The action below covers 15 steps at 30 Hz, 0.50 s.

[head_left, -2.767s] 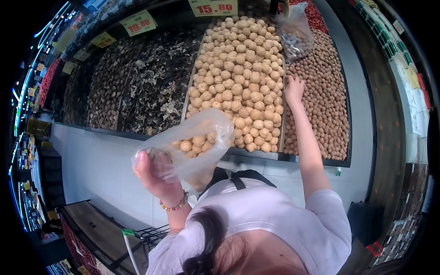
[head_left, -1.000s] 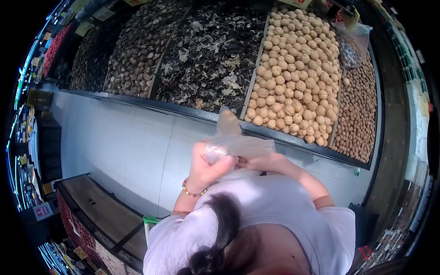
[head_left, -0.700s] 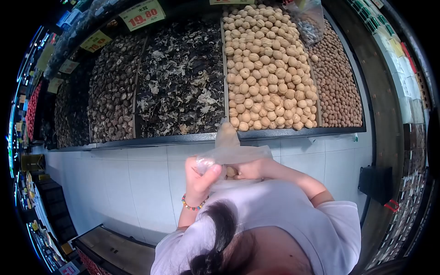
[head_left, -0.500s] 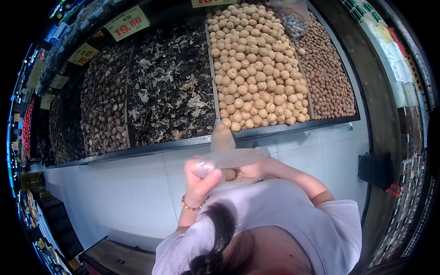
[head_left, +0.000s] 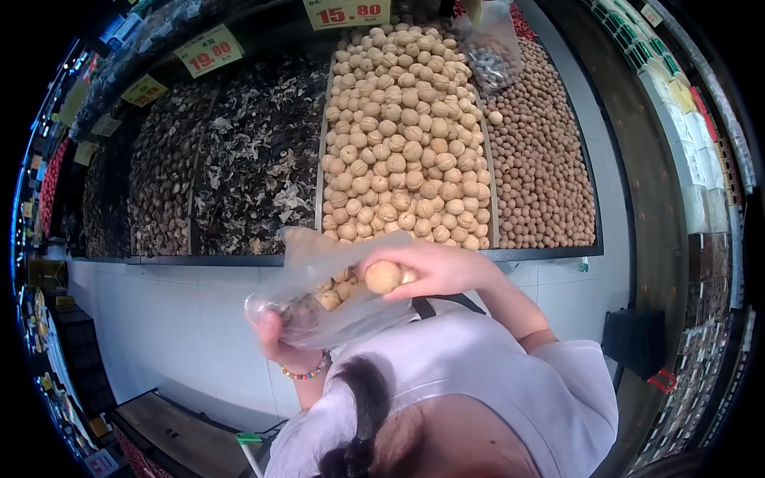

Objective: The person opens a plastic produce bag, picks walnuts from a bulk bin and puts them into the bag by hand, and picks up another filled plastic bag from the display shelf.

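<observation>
My left hand [head_left: 279, 334], with a beaded bracelet at the wrist, grips the edge of a clear plastic bag [head_left: 358, 315]. Several walnuts [head_left: 328, 299] show inside the bag. My right hand [head_left: 434, 267] is at the bag's mouth, its fingers closed around walnuts [head_left: 383, 276], of which two can be seen. Just beyond my hands lies a bin heaped with pale walnuts [head_left: 406, 151].
Left of the walnuts are dried black fungus [head_left: 259, 151] and dried mushrooms [head_left: 167, 183]. Smaller brown nuts [head_left: 542, 167] fill the bin to the right, with a tied plastic bag [head_left: 492, 52] above them. Price signs [head_left: 209, 51] line the back. A dark basket [head_left: 635, 334] stands at the right.
The bag has shifted left and opened wider, showing walnuts inside. My left hand moved left and down with it. My right hand has come up into view with walnuts in it.
</observation>
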Motion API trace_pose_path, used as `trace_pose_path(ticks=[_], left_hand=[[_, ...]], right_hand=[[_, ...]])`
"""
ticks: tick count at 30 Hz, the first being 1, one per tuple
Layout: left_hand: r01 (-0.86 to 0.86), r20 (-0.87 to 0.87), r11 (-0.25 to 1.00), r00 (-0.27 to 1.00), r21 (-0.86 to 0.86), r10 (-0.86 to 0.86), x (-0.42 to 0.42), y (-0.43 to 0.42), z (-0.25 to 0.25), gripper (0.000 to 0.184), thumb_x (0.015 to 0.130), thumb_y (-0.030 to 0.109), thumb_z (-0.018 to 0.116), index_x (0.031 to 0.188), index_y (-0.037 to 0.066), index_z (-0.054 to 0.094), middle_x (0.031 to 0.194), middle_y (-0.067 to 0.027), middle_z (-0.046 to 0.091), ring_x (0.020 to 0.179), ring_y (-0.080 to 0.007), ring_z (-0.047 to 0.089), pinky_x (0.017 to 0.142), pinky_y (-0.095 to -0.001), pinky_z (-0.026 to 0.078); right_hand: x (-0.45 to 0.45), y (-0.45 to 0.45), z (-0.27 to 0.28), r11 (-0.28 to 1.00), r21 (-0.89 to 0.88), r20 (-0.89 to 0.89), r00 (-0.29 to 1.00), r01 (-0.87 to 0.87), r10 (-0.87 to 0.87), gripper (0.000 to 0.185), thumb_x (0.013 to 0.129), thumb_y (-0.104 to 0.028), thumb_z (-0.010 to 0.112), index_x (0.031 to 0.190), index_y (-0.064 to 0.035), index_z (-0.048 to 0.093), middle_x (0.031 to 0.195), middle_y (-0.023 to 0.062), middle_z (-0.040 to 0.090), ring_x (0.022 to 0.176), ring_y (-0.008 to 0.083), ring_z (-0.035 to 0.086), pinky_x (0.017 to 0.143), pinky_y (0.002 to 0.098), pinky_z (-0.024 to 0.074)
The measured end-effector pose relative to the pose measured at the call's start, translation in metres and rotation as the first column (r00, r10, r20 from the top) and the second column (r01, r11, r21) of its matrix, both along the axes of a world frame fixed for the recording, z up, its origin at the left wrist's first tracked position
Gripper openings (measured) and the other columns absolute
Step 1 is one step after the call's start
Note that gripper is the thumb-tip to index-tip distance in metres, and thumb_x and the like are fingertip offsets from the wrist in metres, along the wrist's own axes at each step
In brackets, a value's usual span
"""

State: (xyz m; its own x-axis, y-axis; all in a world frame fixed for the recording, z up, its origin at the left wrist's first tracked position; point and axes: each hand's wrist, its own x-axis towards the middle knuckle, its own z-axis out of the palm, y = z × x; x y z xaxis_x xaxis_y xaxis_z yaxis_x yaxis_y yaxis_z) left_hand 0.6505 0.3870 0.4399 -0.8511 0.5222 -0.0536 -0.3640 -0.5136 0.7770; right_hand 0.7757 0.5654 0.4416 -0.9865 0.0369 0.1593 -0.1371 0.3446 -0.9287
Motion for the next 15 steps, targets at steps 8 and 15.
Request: trace_pose_path(ticks=[8,15], left_hand=[[-0.404,0.141,0.912,0.909,0.070,0.392,0.060,0.028,0.012,0.024,0.080,0.029,0.048,0.068,0.009,0.051,0.057,-0.0008,0.052,0.043,-0.0099,0.040,0.044,-0.0211,0.035],[-0.192,-0.123,0.980,0.972,0.056,0.198,0.081,0.020,0.011,0.021,0.081,0.026,0.050,0.066,0.011,0.050,0.056,0.0035,0.049,0.046,-0.0070,0.040,0.044,-0.0201,0.035]], right_hand=[[0.083,0.166,-0.096,0.551,-0.274,0.212,0.608,0.789,-0.765,0.027,0.085,-0.015,0.051,0.109,-0.0054,0.044,0.083,0.0024,0.054,0.072,0.0061,0.049,0.062,0.0197,0.0412],[0.068,0.162,-0.112,0.753,0.099,0.127,0.742,0.650,-0.658,0.040,0.083,-0.021,0.054,0.117,-0.0071,0.038,0.097,0.0132,0.054,0.086,0.0189,0.055,0.076,0.0281,0.0435]])
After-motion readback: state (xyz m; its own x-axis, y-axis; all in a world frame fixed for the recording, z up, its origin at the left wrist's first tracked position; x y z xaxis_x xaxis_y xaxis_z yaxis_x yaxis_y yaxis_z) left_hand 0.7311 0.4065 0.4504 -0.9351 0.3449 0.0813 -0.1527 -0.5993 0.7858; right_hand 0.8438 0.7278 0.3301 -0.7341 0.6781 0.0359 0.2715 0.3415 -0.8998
